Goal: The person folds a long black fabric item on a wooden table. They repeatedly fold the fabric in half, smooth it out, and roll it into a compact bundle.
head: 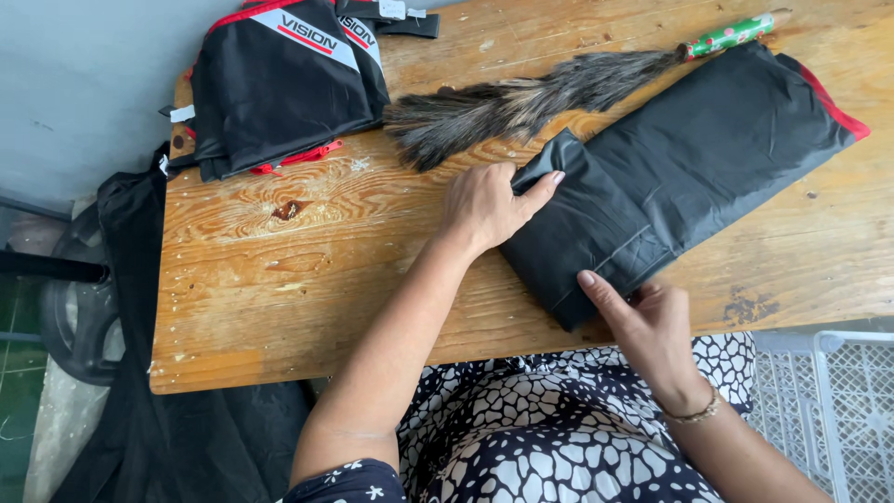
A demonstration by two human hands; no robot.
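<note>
A long folded piece of black fabric (pixel 689 168) with a red edge lies slantwise on the wooden table (pixel 279 289). My left hand (pixel 486 203) presses on its near left end, thumb laid over a rolled fold. My right hand (pixel 643 321) rests on the near corner at the table's front edge, index finger stretched onto the cloth. Neither hand grips anything; both lie flat on the fabric.
A feather duster (pixel 521 102) with a green patterned handle lies just beyond the fabric. A folded black garment with red and white trim (pixel 279 84) sits at the table's far left. A white plastic crate (pixel 829 401) stands at lower right; dark cloth (pixel 140 391) hangs off the left edge.
</note>
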